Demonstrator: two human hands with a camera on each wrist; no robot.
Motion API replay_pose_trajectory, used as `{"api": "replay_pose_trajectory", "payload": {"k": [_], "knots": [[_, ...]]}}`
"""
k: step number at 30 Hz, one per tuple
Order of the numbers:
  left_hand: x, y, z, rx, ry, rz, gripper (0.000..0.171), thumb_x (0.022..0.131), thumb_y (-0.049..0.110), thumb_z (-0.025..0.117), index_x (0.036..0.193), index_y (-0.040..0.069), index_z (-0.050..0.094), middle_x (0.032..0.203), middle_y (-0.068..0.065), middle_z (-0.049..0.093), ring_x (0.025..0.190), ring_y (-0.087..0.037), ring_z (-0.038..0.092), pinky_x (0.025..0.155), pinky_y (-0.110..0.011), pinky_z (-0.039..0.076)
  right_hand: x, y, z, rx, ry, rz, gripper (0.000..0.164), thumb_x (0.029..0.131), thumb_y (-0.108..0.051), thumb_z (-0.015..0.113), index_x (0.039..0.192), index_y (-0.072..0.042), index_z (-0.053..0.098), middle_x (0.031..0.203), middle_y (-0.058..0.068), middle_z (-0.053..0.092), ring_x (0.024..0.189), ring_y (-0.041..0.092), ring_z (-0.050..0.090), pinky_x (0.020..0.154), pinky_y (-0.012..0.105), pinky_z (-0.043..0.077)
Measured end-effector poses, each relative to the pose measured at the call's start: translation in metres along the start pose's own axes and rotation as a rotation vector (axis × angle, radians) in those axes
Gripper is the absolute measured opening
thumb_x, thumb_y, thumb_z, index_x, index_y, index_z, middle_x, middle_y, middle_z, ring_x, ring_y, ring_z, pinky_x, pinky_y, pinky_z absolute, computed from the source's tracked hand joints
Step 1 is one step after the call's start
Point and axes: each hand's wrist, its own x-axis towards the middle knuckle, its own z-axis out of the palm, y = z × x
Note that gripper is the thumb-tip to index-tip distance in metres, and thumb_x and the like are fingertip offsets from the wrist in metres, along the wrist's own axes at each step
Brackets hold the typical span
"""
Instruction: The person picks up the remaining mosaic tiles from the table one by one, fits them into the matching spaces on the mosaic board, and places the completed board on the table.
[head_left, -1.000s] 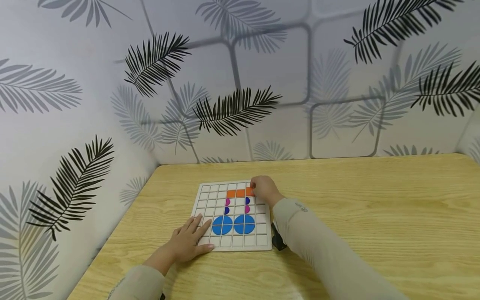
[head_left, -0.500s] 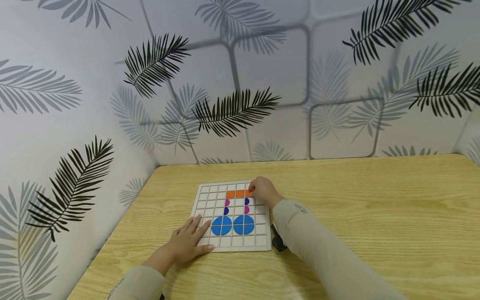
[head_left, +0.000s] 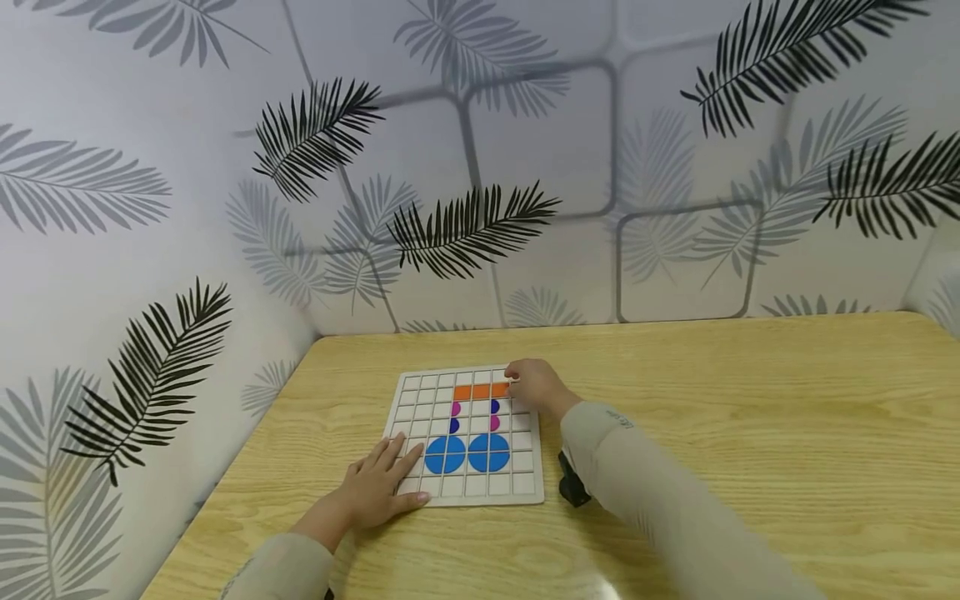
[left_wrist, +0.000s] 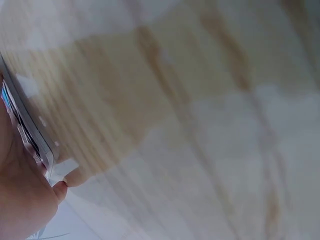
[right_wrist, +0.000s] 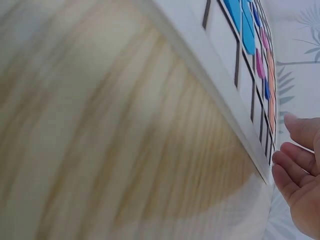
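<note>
A white grid board (head_left: 527, 479) lies flat on the table. My left hand (head_left: 373, 490) rests on its lower left corner with fingers spread; the left wrist view catches only part of that hand (left_wrist: 22, 195) beside the board's edge. My right hand (head_left: 542, 386) is at the upper right edge, beside the end of a row of orange squares (head_left: 482, 392). In the right wrist view, its thumb and fingers (right_wrist: 295, 175) are apart and loosely bent, with nothing between them. Below the orange row are pink and dark blue half-rounds (head_left: 495, 422) and two blue circles (head_left: 488, 453) made of smaller pieces.
The light wooden table (head_left: 720, 433) extends well to the right of the board. Behind it and at the left stand walls (head_left: 555, 267) with a leaf pattern. A black device (head_left: 573, 482) is at my right wrist.
My right hand has let go of the rightmost orange square and shifted slightly right. That square now lies in line with the others. The left hand stays on the board.
</note>
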Motion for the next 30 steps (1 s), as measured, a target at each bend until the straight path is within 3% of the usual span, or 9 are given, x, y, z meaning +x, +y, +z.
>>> {"api": "replay_pose_trajectory", "payload": {"k": [2,4,6,20,24,30], "knots": [[0.003,-0.003,0.002,-0.004,-0.001,0.0,0.075,0.081,0.06,0.038,0.138,0.013,0.023,0.141,-0.015,0.012,0.127,-0.035,0.008,0.09,-0.057,0.016,-0.004,-0.001,-0.007,0.005,-0.021,0.049,0.024,0.08,-0.014,0.06,0.101,-0.004,0.061,0.1,0.007,0.059,0.095,0.023,0.053,0.081,0.035,0.041],[0.005,-0.006,0.004,-0.001,-0.007,-0.005,0.077,0.08,0.062,0.036,0.138,0.014,0.022,0.142,-0.015,0.011,0.127,-0.035,0.008,0.091,-0.057,0.016,-0.019,-0.02,-0.024,-0.015,-0.054,0.108,0.026,0.081,-0.011,0.058,0.105,-0.001,0.059,0.102,0.011,0.058,0.098,0.026,0.051,0.084,0.038,0.039],[0.007,-0.007,0.003,-0.006,-0.004,-0.013,0.077,0.08,0.062,0.038,0.138,0.014,0.023,0.142,-0.015,0.012,0.127,-0.034,0.008,0.091,-0.056,0.016,-0.028,-0.025,-0.035,-0.016,-0.061,0.108,0.027,0.083,-0.013,0.057,0.106,0.001,0.058,0.103,0.012,0.057,0.099,0.026,0.051,0.084,0.038,0.039],[0.021,-0.004,-0.008,-0.021,0.0,0.007,0.075,0.078,0.057,0.048,0.135,0.01,0.031,0.139,-0.019,0.019,0.125,-0.038,0.015,0.086,-0.062,0.02,-0.075,-0.005,-0.075,-0.027,-0.05,0.064,0.033,0.088,-0.022,0.05,0.11,0.002,0.056,0.108,0.015,0.056,0.097,0.029,0.052,0.079,0.04,0.041],[0.021,-0.004,-0.013,-0.046,-0.006,-0.021,0.074,0.078,0.053,0.052,0.134,0.009,0.033,0.138,-0.019,0.021,0.125,-0.037,0.016,0.087,-0.062,0.018,-0.092,-0.002,-0.087,-0.023,-0.046,0.043,0.035,0.089,-0.024,0.048,0.113,0.001,0.054,0.11,0.015,0.055,0.097,0.03,0.052,0.078,0.041,0.041],[0.022,-0.007,-0.017,-0.064,-0.002,-0.055,0.071,0.078,0.05,0.055,0.134,0.011,0.033,0.138,-0.017,0.021,0.125,-0.034,0.018,0.086,-0.063,0.019,-0.118,-0.002,-0.105,-0.113,-0.017,0.003,0.038,0.089,-0.026,0.049,0.117,0.0,0.052,0.114,0.017,0.053,0.101,0.033,0.05,0.08,0.045,0.039]]}}
